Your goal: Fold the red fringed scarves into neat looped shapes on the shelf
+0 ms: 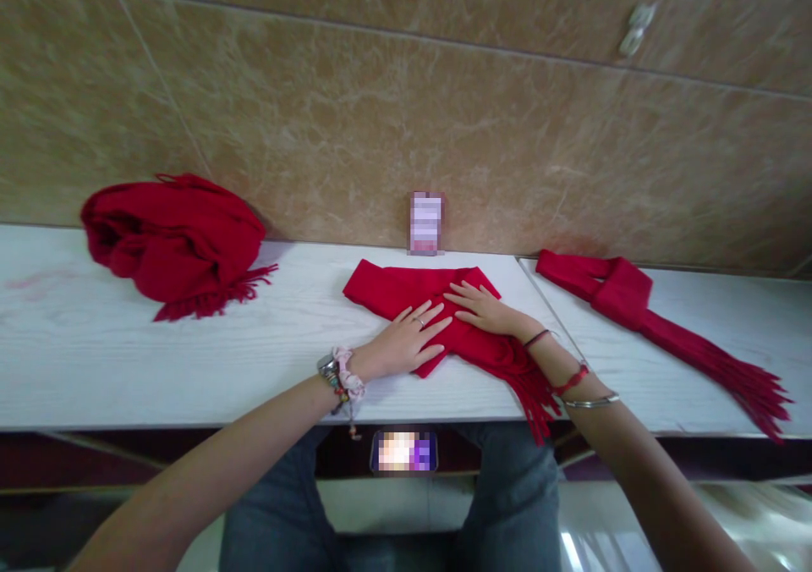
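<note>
A red fringed scarf (406,283) lies folded across itself on the white table in front of me, its tassels (533,398) hanging over the front edge at the right. My left hand (406,339) rests flat on the scarf's lower middle with fingers spread. Higher up and to the right, my right hand (485,308) also presses flat on the cloth, fingers apart. The two sets of fingertips point toward each other, close together. Part of the fold is hidden beneath both hands.
Heaped red fabric with fringe (178,238) sits at the left by the tiled wall (355,115). Another folded red scarf (625,293) lies at the right across the white table (266,360). A blurred phone-like object (426,223) leans on the wall; another screen (404,452) is below the table edge.
</note>
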Action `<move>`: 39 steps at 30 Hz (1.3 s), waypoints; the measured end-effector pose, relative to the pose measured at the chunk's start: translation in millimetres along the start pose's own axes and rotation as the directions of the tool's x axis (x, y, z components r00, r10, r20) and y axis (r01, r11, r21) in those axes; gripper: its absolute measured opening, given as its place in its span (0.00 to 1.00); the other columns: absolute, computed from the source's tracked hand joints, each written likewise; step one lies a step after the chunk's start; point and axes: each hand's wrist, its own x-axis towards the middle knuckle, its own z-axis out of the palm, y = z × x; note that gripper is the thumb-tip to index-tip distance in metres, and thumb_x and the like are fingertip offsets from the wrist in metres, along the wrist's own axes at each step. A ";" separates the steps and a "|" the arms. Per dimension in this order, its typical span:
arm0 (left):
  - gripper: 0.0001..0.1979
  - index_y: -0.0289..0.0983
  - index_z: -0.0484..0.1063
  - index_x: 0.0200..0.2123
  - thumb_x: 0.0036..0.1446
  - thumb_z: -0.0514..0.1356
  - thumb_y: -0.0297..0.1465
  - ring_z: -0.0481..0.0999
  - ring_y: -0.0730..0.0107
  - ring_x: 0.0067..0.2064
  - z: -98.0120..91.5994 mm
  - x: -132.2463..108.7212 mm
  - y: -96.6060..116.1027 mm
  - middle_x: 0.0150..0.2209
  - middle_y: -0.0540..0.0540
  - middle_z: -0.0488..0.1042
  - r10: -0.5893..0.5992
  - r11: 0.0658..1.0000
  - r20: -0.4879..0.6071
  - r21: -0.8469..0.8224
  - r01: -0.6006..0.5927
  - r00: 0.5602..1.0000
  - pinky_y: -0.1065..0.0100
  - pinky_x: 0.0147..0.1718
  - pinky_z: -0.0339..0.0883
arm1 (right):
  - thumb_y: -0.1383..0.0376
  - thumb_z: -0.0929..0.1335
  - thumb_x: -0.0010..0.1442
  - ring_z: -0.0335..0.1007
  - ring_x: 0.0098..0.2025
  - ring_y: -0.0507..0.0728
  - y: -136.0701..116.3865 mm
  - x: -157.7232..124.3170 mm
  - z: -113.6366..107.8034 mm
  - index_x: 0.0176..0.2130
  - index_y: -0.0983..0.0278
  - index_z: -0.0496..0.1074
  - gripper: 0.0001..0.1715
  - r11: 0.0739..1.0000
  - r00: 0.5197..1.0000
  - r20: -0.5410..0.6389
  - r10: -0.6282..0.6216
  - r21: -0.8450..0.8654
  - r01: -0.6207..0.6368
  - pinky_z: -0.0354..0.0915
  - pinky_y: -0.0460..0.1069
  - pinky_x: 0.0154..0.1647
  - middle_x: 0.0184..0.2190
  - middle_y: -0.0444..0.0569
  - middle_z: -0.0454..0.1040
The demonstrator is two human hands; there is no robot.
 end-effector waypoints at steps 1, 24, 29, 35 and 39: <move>0.25 0.40 0.52 0.63 0.65 0.46 0.40 0.45 0.60 0.66 0.9 -0.9 -0.9 0.65 0.42 0.50 0.013 1.000 0.010 -0.002 -0.013 1.000 0.55 0.61 0.45 | 0.57 0.57 0.65 0.41 0.66 0.64 -3.3 0.4 1.2 0.62 0.57 0.55 0.27 1.000 0.999 0.041 0.001 -0.015 0.000 0.46 0.68 0.61 0.65 0.52 0.51; 0.22 0.37 0.59 0.59 0.65 0.47 0.36 0.52 0.62 0.64 7.0 -2.7 -22.4 0.63 0.44 0.56 -0.030 0.985 -0.042 -0.169 0.023 0.999 0.57 0.61 0.47 | 0.60 0.56 0.65 0.47 0.65 0.63 -0.7 2.5 -1.9 0.60 0.61 0.60 0.26 0.998 0.999 0.029 0.016 -0.067 -0.014 0.49 0.67 0.61 0.62 0.54 0.56; 0.21 0.38 0.59 0.60 0.65 0.47 0.36 0.54 0.62 0.63 5.7 -2.7 -22.5 0.62 0.43 0.57 -0.023 0.979 -0.061 -0.204 0.010 0.998 0.56 0.60 0.49 | 0.62 0.56 0.64 0.50 0.64 0.62 15.8 1.4 5.3 0.60 0.67 0.60 0.27 0.987 0.991 -0.085 0.099 -0.118 -0.109 0.54 0.61 0.61 0.62 0.58 0.57; 0.21 0.38 0.59 0.59 0.64 0.48 0.35 0.55 0.63 0.63 3.7 -1.9 -23.6 0.62 0.42 0.58 -0.023 0.975 -0.068 -0.224 0.007 0.997 0.56 0.59 0.51 | 0.62 0.57 0.64 0.50 0.64 0.63 19.9 4.6 9.3 0.59 0.70 0.61 0.27 0.994 0.992 -0.108 0.066 -0.081 -0.075 0.52 0.62 0.62 0.61 0.61 0.58; 0.21 0.37 0.60 0.58 0.64 0.49 0.35 0.56 0.62 0.62 5.0 -2.2 -24.5 0.61 0.42 0.59 -0.010 0.976 -0.087 -0.218 -0.009 0.996 0.56 0.59 0.52 | 0.58 0.58 0.64 0.47 0.65 0.63 12.7 5.3 3.4 0.61 0.67 0.58 0.29 0.991 0.979 -0.168 0.116 -0.051 -0.126 0.52 0.64 0.61 0.63 0.60 0.55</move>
